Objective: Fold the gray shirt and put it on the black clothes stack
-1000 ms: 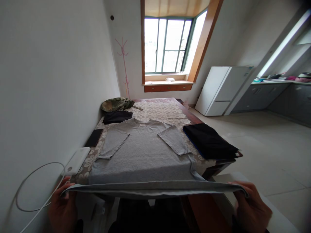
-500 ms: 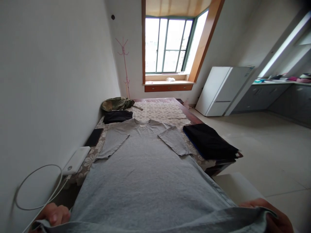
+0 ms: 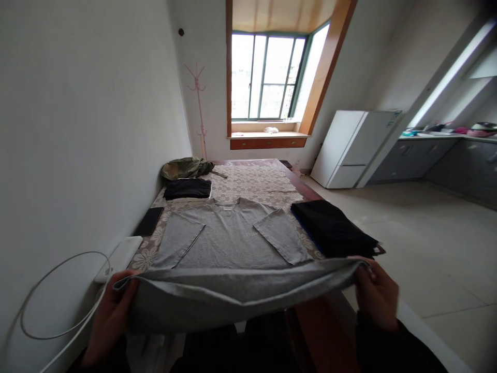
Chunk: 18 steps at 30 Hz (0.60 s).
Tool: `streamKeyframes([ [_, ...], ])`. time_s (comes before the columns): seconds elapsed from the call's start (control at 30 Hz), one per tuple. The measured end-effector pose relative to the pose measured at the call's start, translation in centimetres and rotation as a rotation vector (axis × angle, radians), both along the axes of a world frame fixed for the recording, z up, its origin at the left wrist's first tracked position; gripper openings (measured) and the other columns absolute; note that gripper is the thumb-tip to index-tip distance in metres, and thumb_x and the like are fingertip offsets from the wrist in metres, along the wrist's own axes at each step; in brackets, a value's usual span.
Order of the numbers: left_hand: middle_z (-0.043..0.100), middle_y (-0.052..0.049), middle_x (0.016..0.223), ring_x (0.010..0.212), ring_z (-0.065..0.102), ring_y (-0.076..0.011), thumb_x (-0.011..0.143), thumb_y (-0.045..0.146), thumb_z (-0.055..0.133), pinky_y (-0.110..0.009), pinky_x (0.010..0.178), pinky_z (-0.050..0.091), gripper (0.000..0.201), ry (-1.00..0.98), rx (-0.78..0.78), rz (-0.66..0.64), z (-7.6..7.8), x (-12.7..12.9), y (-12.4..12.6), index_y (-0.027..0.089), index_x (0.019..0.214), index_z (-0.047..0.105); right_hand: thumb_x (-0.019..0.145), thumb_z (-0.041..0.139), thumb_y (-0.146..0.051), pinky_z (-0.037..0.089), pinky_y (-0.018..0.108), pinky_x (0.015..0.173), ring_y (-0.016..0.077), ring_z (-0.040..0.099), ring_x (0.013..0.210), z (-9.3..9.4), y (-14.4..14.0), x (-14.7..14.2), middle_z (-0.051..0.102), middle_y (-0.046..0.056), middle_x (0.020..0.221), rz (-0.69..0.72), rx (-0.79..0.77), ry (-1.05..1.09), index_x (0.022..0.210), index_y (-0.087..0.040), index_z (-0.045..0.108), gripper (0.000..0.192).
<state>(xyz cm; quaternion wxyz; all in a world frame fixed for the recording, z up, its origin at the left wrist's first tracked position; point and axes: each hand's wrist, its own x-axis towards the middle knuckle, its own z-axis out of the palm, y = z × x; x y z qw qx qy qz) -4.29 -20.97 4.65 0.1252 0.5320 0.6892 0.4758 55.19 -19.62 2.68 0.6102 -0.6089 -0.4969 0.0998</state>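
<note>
A grey short-sleeved T-shirt [image 3: 229, 238] lies face up on the table, its collar toward the window and both sleeves spread inward over the body. Its bottom hem is lifted off the table at the near side. My left hand [image 3: 116, 305] pinches one hem corner, close to the white power bank. The opposite corner is gripped by my right hand [image 3: 375, 292], near the folded black clothes. Between the two hands the hem sags slightly, and the shirt's lower part hangs beneath it.
On the right table edge rests a stack of folded black clothing [image 3: 334, 228]. Along the wall lie a white power bank [image 3: 120, 254] with a looped cable [image 3: 23, 316], a dark phone [image 3: 149, 221], folded black cloth [image 3: 188, 189] and a camouflage bag [image 3: 186, 167]. A patterned tablecloth [image 3: 256, 178] covers the table.
Both hands have raised the T-shirt's hem and carried it forward, closer to the sleeves. The hands are also nearer each other. The collar end stays on the table.
</note>
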Motion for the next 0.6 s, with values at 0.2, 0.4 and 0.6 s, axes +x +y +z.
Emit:
streamKeyframes([
  [0.2,0.075,-0.007,0.096,0.093,0.071,-0.0296,0.086,0.057,0.056,-0.041,0.086,0.057,0.038,0.099,0.055,0.005,1.7,1.1,10.4,0.024,0.104,0.064,0.085,0.068,-0.057,0.051,0.033,0.076,0.0233,0.066,0.084,3.0,15.0,-2.7,0.074,0.004,0.090,0.173,-0.023,-0.009,0.099,-0.020,0.071,0.040],
  [0.4,0.079,-0.009,0.100,0.098,0.072,-0.0282,0.080,0.048,0.060,-0.038,0.092,0.056,0.033,0.110,-0.102,-0.064,0.1,-2.5,23.0,0.021,0.097,0.070,0.081,0.060,-0.041,0.054,0.035,0.080,0.0253,0.068,0.087,2.2,28.0,-4.0,0.076,0.009,0.088,0.240,-0.284,-0.055,0.090,-0.018,0.071,0.028],
  [0.6,0.078,-0.010,0.086,0.089,0.072,-0.0310,0.069,0.041,0.068,-0.040,0.087,0.056,0.026,0.124,-0.215,-0.013,-2.1,-4.4,27.9,0.021,0.085,0.072,0.072,0.061,-0.031,0.052,0.037,0.087,0.0273,0.069,0.086,-1.6,30.6,-3.4,0.072,0.007,0.079,0.107,-0.370,-0.114,0.080,-0.020,0.068,0.015],
])
